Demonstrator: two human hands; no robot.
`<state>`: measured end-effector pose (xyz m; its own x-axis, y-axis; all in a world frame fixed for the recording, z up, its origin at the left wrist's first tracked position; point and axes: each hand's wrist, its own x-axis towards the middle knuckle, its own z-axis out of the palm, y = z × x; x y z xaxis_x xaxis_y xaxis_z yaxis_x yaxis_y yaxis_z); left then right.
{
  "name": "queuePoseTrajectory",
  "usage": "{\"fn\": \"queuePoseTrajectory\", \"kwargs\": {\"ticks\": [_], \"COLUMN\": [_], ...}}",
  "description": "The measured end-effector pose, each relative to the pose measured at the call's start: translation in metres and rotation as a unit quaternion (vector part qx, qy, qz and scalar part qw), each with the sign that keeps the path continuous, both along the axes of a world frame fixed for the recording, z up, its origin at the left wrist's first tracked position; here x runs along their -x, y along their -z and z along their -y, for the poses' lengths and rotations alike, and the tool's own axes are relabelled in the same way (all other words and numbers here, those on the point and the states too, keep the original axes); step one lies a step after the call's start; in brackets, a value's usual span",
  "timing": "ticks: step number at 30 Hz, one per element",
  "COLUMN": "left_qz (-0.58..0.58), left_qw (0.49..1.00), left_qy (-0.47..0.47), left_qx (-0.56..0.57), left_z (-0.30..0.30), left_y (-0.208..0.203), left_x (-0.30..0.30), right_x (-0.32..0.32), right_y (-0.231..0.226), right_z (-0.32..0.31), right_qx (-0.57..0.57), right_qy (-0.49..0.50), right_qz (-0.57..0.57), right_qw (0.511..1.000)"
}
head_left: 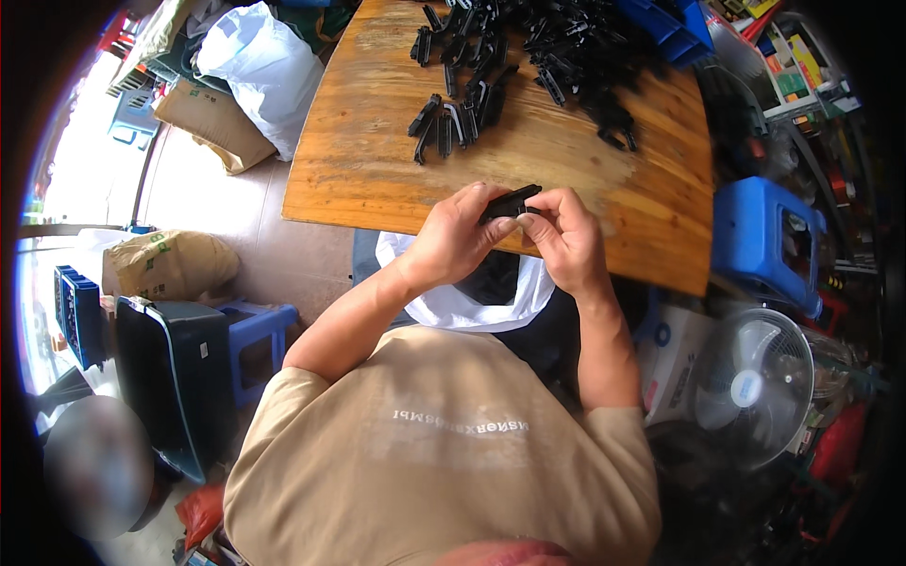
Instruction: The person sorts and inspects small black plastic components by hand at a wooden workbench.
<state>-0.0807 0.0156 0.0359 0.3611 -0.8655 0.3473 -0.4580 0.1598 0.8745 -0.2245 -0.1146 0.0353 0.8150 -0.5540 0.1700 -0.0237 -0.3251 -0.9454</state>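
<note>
Between my two hands, just over the near edge of the wooden table (377,160), is a small elongated black plastic part (511,204). My left hand (455,232) grips its left end, thumb on the near side. The fingertips and thumb of my right hand (569,241) pinch its right end. Below my hands an open white bag (439,311) sits at my lap, with dark contents I cannot make out. Farther up the table lie loose black plastic parts (444,127), and a bigger heap of similar black pieces (557,47) spreads behind them.
A blue crate (672,30) stands at the table's far right corner. To the right are a blue stool (766,241) and a standing fan (753,387). On the left are a white sack (260,71), a brown sack (175,264), another blue stool (260,344) and a dark bin (170,377).
</note>
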Motion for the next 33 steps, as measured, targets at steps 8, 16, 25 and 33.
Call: {"fn": "queuePoseTrajectory", "kwargs": {"ticks": [8,16,25,33], "left_qz": [0.024,-0.006,0.021,0.151], "left_qw": [1.000,0.997,0.986,0.988], "left_qy": [0.010,0.074,0.139,0.012], "left_qx": [0.009,0.021,-0.088,-0.032], "left_z": [-0.013,-0.015,-0.029,-0.012], "left_y": [0.007,0.013,0.018,0.023], "left_x": [-0.004,-0.006,-0.007,-0.022], "right_x": [-0.001,0.013,0.010,-0.037], "right_y": [-0.018,-0.013,-0.010,0.060], "right_z": [-0.005,-0.001,0.048,0.211], "right_qx": [0.107,0.121,0.144,0.362], "right_qy": [-0.046,-0.064,-0.087,0.184], "right_qz": [0.018,-0.037,-0.094,-0.125], "right_qw": [0.993,0.990,0.981,0.905]}}
